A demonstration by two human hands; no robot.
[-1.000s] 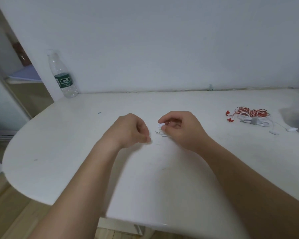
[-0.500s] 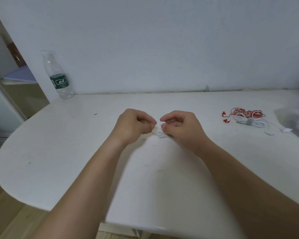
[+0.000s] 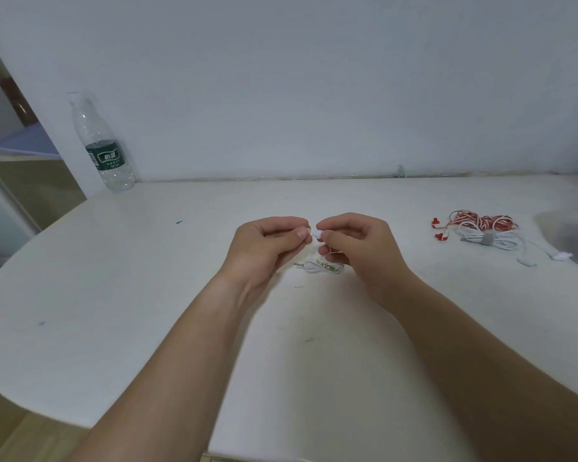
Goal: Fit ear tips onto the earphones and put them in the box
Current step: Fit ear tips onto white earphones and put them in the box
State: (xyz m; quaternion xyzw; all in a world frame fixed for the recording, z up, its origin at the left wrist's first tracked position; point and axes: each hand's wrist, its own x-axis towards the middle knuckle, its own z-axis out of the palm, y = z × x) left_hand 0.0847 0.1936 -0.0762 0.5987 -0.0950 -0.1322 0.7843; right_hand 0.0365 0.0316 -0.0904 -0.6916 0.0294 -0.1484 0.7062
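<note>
Left hand (image 3: pixel 267 248) pinched a barely visible ear tip (image 3: pixel 309 231) against the white earbud (image 3: pixel 318 234) pinched in the right hand (image 3: pixel 357 250), seemingly aligned for fitting; its cable (image 3: pixel 317 265) lay beneath both hands.

Bare white tabletop (image 3: pixel 114 295) spreads across the frame's left and lower middle. Upper left, a clear green-labelled plastic bottle (image 3: pixel 102 145) stands by the wall. At centre the left hand (image 3: pixel 264 248), pinching a tiny white ear tip (image 3: pixel 309 231), and the right hand (image 3: pixel 357 251), pinching a white earbud (image 3: pixel 318 234), hang over a small white cable coil (image 3: pixel 321 266). At right lie a red-and-white cable coil (image 3: pixel 477 220), a grey-tied white cable bundle (image 3: pixel 488 240) and a clear plastic bag (image 3: pixel 574 235).
</note>
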